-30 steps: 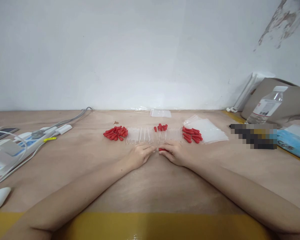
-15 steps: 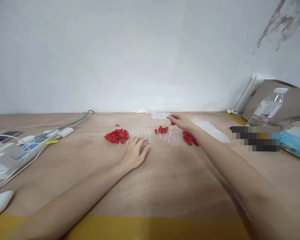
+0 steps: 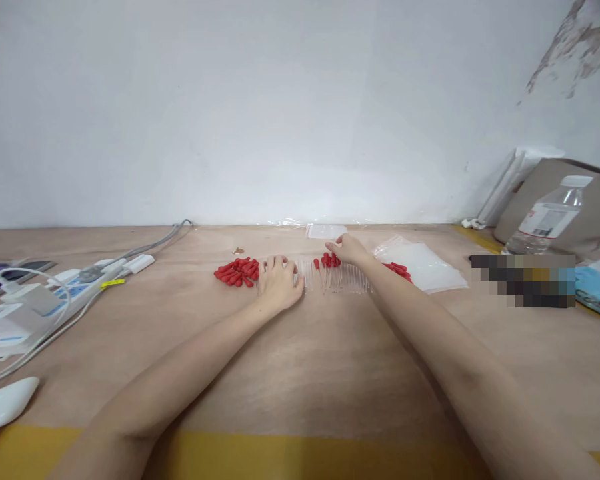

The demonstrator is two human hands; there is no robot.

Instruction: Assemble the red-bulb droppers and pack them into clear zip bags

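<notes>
My left hand (image 3: 279, 285) lies palm down over the left part of a row of thin clear glass tubes (image 3: 308, 275), its fingers bent and somewhat apart. Just left of it is a heap of red rubber bulbs (image 3: 235, 272). My right hand (image 3: 351, 249) is at the far side of the row, thumb and fingertips pinched at the red top of a dropper (image 3: 336, 259). That dropper lies beside several others with red bulbs on glass tubes. More red bulbs (image 3: 399, 270) show past my right wrist, partly covered by the forearm.
Clear plastic bags (image 3: 425, 265) lie at the right, and another bag (image 3: 326, 231) is by the wall. A power strip (image 3: 63, 293) with cables is at the left, near a white spoon-shaped object (image 3: 10, 403). A water bottle (image 3: 547, 217) and a blue packet (image 3: 597, 290) stand right.
My right hand has lowered the dropper from above the row to the other assembled droppers. My left hand has shifted slightly forward onto the tubes. The view has turned a little left.
</notes>
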